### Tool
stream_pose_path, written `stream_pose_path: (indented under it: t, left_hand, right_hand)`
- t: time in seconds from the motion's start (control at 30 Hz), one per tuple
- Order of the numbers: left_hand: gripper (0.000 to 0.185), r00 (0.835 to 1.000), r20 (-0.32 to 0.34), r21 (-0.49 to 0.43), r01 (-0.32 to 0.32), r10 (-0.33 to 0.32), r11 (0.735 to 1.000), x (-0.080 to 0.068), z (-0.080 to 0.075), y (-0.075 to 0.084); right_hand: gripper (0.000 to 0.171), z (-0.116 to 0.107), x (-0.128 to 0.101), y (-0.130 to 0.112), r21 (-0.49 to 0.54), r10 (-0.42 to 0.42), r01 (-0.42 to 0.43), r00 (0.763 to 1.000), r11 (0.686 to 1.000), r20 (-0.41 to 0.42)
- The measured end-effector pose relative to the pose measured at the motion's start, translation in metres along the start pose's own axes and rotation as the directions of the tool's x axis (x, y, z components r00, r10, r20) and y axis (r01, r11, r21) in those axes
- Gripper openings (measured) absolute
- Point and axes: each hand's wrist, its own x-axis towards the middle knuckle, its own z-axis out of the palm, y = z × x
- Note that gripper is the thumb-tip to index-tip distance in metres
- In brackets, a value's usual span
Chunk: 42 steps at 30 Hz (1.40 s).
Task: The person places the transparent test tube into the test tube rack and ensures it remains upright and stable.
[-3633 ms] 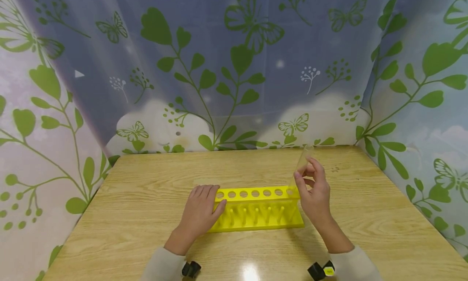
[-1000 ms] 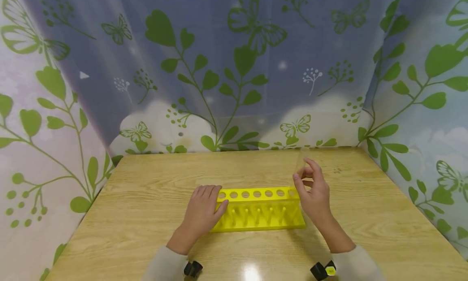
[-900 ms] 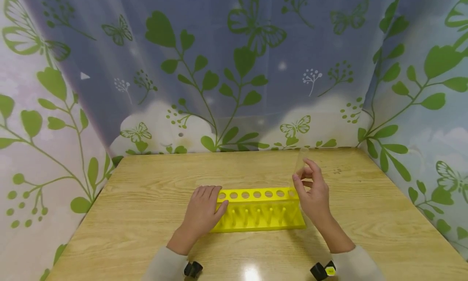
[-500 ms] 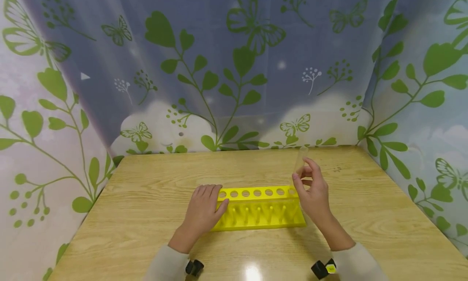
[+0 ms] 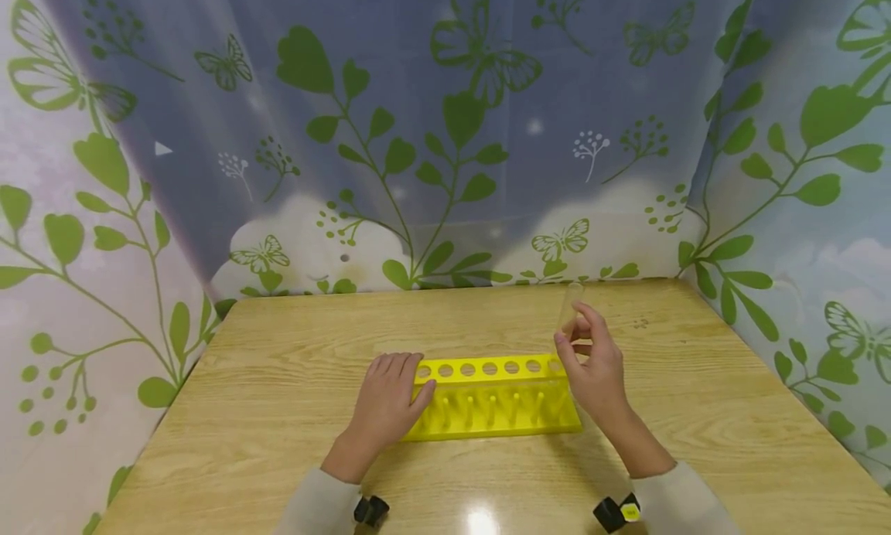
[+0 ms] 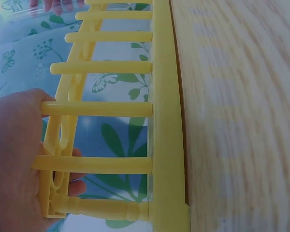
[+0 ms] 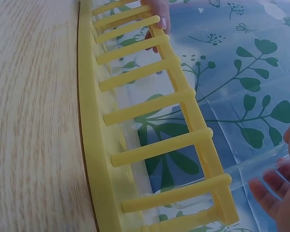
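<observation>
A yellow test tube rack (image 5: 490, 427) stands on the wooden table, with a row of holes along its top bar and upright pegs behind its front edge. My left hand (image 5: 386, 403) grips the left end of the top bar, thumb in front and fingers over the far side; in the left wrist view those fingertips (image 6: 77, 187) show behind the bar. Between thumb and fingers, my right hand (image 5: 595, 365) pinches a clear test tube (image 5: 571, 307) at the right end. The right wrist view shows the tube (image 7: 256, 166) slanting through the bar's end, its lower part faint among the pegs.
The wooden table (image 5: 278, 365) reaches back to a curtain (image 5: 390, 233) printed with leaves and butterflies, which also hangs on both sides. A black wrist device (image 5: 369, 510) sits at the left sleeve and another black device (image 5: 612, 513) at the right.
Compared with 3.6 seconds ago, the test tube in my right hand stands a little more upright and its top has moved slightly left. My left hand keeps its hold on the rack.
</observation>
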Motion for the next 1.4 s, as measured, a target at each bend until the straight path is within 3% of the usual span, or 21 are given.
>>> stream_pose_path:
  t: [0.5,0.87,1.4]
  left_hand:
    - [0.049,1.0,-0.016,0.001,-0.012,0.012,1.0,0.001,-0.0016,-0.0012]
    - [0.049,1.0,0.003,-0.009,-0.003,0.003,1.0,-0.0008,-0.0013,0.0004]
    - [0.047,1.0,-0.019,0.003,-0.01,0.01,1.0,-0.0009,-0.0006,0.0008]
  right_hand:
    - [0.051,0.0012,-0.0004,0.0076,0.025,-0.039,0.039,0.999,0.999,0.01]
    - [0.044,0.0029,-0.005,0.0105,0.0,-0.018,0.018,1.0,1.0,0.012]
    - [0.041,0.002,-0.0085,0.0144,0.012,-0.023,0.023,0.999,1.0,0.034]
